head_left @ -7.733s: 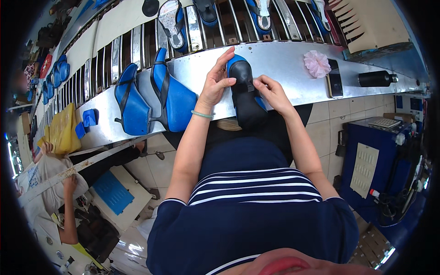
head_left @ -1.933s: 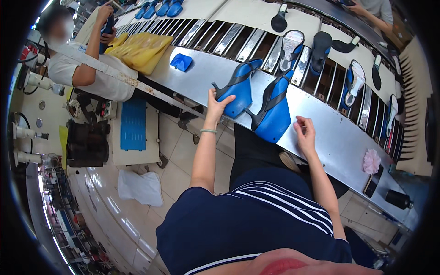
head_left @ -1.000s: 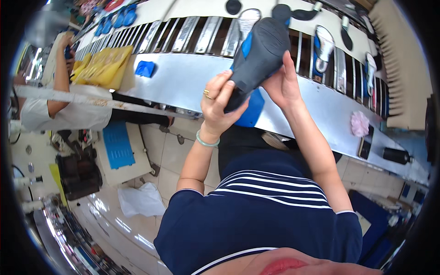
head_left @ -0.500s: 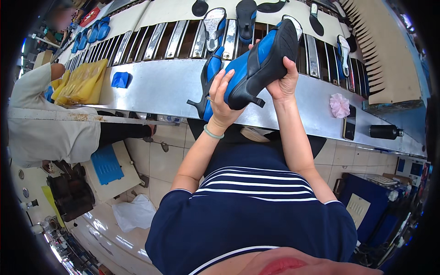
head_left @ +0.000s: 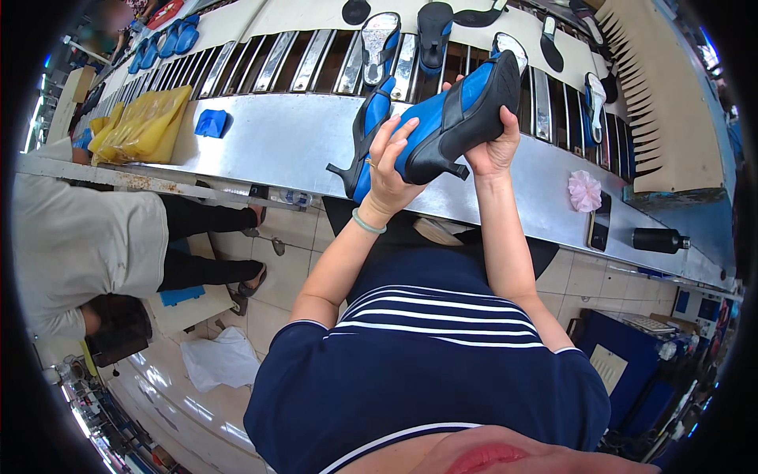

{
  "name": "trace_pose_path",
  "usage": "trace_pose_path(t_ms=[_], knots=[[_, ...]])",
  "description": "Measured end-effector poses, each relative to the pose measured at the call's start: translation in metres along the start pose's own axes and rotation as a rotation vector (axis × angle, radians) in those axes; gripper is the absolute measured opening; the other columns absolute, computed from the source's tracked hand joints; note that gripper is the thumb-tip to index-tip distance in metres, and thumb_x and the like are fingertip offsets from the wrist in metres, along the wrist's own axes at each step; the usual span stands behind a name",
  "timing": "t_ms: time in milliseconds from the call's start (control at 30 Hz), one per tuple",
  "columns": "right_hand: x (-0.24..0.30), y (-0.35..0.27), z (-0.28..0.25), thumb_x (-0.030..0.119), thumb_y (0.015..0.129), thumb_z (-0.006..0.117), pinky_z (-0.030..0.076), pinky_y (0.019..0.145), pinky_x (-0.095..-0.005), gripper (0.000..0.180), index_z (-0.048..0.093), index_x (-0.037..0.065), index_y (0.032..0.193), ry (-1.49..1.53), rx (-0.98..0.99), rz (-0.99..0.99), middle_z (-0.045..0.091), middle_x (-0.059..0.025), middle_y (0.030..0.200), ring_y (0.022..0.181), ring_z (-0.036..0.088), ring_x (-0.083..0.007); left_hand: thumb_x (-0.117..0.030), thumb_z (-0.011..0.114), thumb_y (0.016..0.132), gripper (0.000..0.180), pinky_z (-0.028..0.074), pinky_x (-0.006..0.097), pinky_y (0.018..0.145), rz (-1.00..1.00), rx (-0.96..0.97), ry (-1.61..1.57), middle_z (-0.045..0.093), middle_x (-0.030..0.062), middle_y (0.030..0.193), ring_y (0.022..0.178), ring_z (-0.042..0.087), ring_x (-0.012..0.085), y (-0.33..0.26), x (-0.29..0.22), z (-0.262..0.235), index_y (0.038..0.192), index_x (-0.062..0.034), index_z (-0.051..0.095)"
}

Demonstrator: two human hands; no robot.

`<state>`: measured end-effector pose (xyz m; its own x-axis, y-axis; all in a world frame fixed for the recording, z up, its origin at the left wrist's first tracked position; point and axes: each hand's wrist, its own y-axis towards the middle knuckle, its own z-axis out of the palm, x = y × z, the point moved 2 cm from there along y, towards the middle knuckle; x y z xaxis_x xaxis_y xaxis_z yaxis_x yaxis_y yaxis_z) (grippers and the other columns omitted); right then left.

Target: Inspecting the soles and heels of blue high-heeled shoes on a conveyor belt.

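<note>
A black high-heeled sandal (head_left: 474, 110) on a blue shoe last is tilted above the steel table edge, its dark sole turned to the right and its thin heel toward me. My left hand (head_left: 391, 162) is closed round its heel end, with fingers along the blue last. My right hand (head_left: 494, 148) grips the sole side near the front, thumb on the sole and fingertips showing behind. Close against my left hand is a second heeled sandal (head_left: 368, 130) with a blue last; whether that hand also holds it I cannot tell.
Beyond the steel table (head_left: 276, 134) runs a slatted conveyor (head_left: 316, 59) carrying several shoes and soles. Yellow bags (head_left: 150, 126) and a blue piece (head_left: 211, 123) lie left. A pink scrunchie (head_left: 584, 191), phone (head_left: 600, 225) and black bottle (head_left: 661, 240) lie right. A co-worker (head_left: 87, 237) stands at left.
My hands keep their grip on the sandal, which is turned and shifted slightly to the right. The co-worker at left has moved, now showing both dark-trousered legs and bending over the box.
</note>
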<state>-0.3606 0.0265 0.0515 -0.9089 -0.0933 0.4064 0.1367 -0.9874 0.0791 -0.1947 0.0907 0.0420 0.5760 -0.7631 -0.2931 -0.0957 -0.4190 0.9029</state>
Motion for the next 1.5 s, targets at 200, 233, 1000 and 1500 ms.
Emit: trace_pose_path(t_ms=[200, 233, 1000, 1500], knots=[[0.002, -0.001, -0.004, 0.034, 0.072, 0.077, 0.030, 0.116, -0.0546, 0.084, 0.042, 0.006, 0.144, 0.029, 0.005, -0.001, 0.049, -0.0204, 0.141, 0.138, 0.038, -0.0420, -0.015, 0.092, 0.063, 0.096, 0.036, 0.044, 0.109, 0.002, 0.006, 0.012, 0.060, 0.0159, 0.131, 0.132, 0.043, 0.0361, 0.002, -0.001, 0.004, 0.132, -0.0093, 0.026], [0.004, -0.001, -0.006, 0.034, 0.072, 0.077, 0.031, 0.116, -0.0546, 0.085, 0.042, 0.006, 0.144, 0.048, 0.012, -0.004, 0.048, -0.0198, 0.142, 0.139, 0.037, -0.0418, -0.014, 0.092, 0.062, 0.094, 0.038, 0.045, 0.108, -0.038, -0.038, -0.052, 0.059, 0.0158, 0.129, 0.129, 0.046, 0.0370, 0.000, 0.000, 0.009, 0.133, -0.0082, 0.030], [0.054, -0.140, -0.086, 0.002, 0.068, 0.074, 0.034, 0.117, -0.0445, 0.067, 0.056, 0.008, 0.132, -0.303, -0.168, 0.007, 0.059, -0.0082, 0.134, 0.128, 0.053, -0.0276, 0.014, 0.075, 0.064, 0.066, 0.049, 0.034, 0.099, -0.756, 0.510, -1.061, 0.059, 0.0052, 0.122, 0.119, 0.057, 0.0207, 0.071, 0.052, 0.066, 0.122, -0.0115, 0.058], [0.040, -0.175, -0.124, 0.031, 0.083, 0.070, 0.034, 0.111, -0.0654, 0.066, 0.047, 0.015, 0.143, 0.078, -0.233, 0.077, 0.052, -0.0104, 0.144, 0.131, 0.051, -0.0322, 0.017, 0.052, 0.053, 0.075, 0.046, 0.024, 0.061, -0.921, 0.882, -1.047, 0.063, 0.0024, 0.095, 0.080, 0.059, 0.0113, 0.080, 0.049, 0.126, 0.123, -0.0079, 0.058]])
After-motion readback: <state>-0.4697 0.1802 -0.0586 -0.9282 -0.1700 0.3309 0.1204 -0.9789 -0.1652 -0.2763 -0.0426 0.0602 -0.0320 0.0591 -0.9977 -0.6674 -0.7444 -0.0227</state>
